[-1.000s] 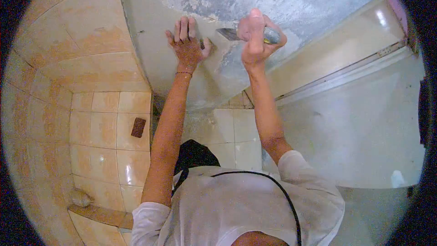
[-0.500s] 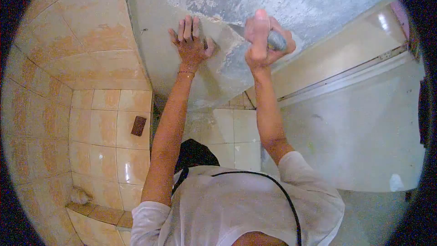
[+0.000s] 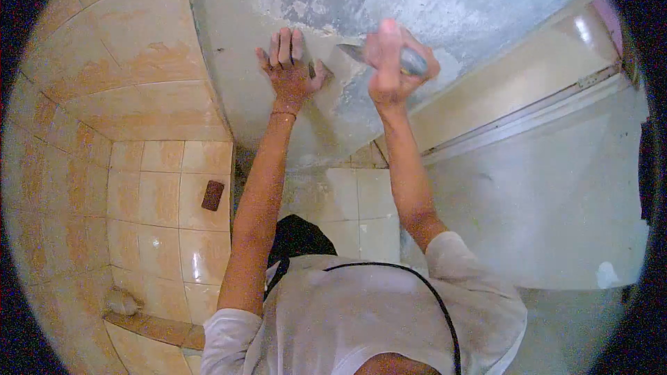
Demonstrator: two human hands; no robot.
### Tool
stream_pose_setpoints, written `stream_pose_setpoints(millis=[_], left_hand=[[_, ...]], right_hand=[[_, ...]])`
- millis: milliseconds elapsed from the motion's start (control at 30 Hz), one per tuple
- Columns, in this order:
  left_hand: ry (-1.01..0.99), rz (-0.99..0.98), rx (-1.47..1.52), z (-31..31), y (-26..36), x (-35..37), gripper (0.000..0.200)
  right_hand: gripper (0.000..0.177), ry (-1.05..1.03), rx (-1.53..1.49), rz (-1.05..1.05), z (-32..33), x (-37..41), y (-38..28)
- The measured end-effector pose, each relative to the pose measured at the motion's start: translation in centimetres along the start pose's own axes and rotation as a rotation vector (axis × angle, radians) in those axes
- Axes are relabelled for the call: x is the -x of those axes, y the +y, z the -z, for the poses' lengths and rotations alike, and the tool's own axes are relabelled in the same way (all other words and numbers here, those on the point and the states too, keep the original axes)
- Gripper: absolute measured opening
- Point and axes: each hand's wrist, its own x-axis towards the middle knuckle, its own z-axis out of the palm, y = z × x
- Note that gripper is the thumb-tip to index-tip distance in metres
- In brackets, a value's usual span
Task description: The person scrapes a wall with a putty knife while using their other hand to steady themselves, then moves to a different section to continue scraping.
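Note:
My right hand (image 3: 399, 62), a little blurred, is closed around the handle of a scraper (image 3: 352, 51). The thin metal blade points left, right at the ragged edge where smooth paint gives way to bare grey plaster. A rounded grey handle end shows at the right of my fist. To the left, my left hand (image 3: 290, 73) rests flat against the painted part of the wall (image 3: 236, 83) with its fingers up and thumb apart, holding nothing. The exposed plaster (image 3: 445, 0) spreads above and to the right of both hands.
Orange-patterned tiles (image 3: 132, 35) cover the walls at left. A dark brown rectangular block (image 3: 213, 195) lies on the tiled surface there, and a small pale bundle (image 3: 123, 301) sits near a ledge (image 3: 156, 329). At right runs a door frame (image 3: 514, 121) beside a pale door panel (image 3: 542, 201).
My right hand and the scraper have shifted slightly left, and more of the blade shows. My left hand stays flat on the wall.

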Motion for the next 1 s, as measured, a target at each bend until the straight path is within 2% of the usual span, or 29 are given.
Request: stream_pose_setpoints(millis=[100, 200, 233, 300, 333, 400, 433, 500, 533, 600, 633, 700, 733, 800, 833, 900, 933, 1000], left_hand=[[0.011, -0.012, -0.018, -0.3, -0.2, 0.1, 0.083], [0.055, -0.018, 0.036, -0.2, -0.1, -0.1, 0.081], [0.045, -0.018, 0.039, 0.0, -0.1, 0.1, 0.081], [0.031, -0.01, 0.049, -0.1, 0.0, 0.0, 0.08], [0.035, -0.013, 0.052, -0.1, 0.0, -0.1, 0.08], [0.037, -0.018, 0.017, -0.1, 0.0, -0.2, 0.081], [0.04, -0.015, 0.012, -0.2, -0.2, -0.3, 0.081], [0.012, -0.006, -0.018, -0.1, -0.1, 0.1, 0.081], [0.003, -0.009, -0.012, 0.2, 0.2, 0.3, 0.081], [0.038, -0.011, 0.017, 0.0, 0.2, -0.1, 0.08], [0.05, -0.01, 0.009, -0.3, 0.0, -0.5, 0.08], [0.039, -0.011, 0.012, -0.2, 0.0, -0.1, 0.081], [0.027, -0.008, 0.015, 0.0, -0.1, 0.1, 0.081], [-0.035, 0.005, -0.02, 0.1, 0.0, 0.2, 0.081], [-0.032, 0.001, -0.017, 0.2, 0.2, 0.2, 0.081], [0.024, -0.007, 0.026, 0.1, 0.2, -0.2, 0.08], [0.026, -0.003, 0.019, 0.0, 0.0, -0.4, 0.08], [0.043, -0.019, -0.009, -0.1, 0.0, -0.2, 0.079]], right_hand=[[0.015, 0.137, -0.147, 0.048, 0.7, 0.4, -0.8], [0.014, 0.101, -0.066, 0.151, 0.1, -1.2, -4.2], [0.014, 0.102, -0.06, 0.143, 0.1, -0.9, -3.4], [0.015, 0.047, -0.195, -0.069, -0.4, -1.0, -1.7], [0.015, 0.05, -0.194, -0.064, 0.2, -1.1, -2.0], [0.018, -0.026, -0.408, -0.16, 1.5, -1.6, -3.4], [0.018, -0.032, -0.412, -0.158, 0.4, -1.6, -2.9], [0.02, 0.262, -0.15, 0.068, -2.0, -1.2, -2.3], [0.02, 0.266, -0.141, 0.063, -1.3, -1.0, -2.9], [0.021, 0.09, -0.101, 0.099, -0.1, -1.5, -3.9], [0.021, 0.087, -0.111, 0.107, 0.2, -2.0, -3.5], [0.018, -0.058, 0.187, 0.298, 1.2, -1.8, -2.3], [0.018, -0.062, 0.193, 0.288, 0.4, -1.0, -1.7], [0.018, 0.127, -0.124, 0.029, -1.6, 0.0, -0.7], [0.018, 0.131, -0.125, 0.033, -0.9, -0.1, -1.0], [0.02, 0.019, -0.418, -0.073, 0.5, -0.8, -2.0], [0.02, 0.013, -0.424, -0.074, -0.1, -1.3, -1.7], [0.022, 0.157, 0.227, 0.45, -0.7, -1.9, -1.0]])
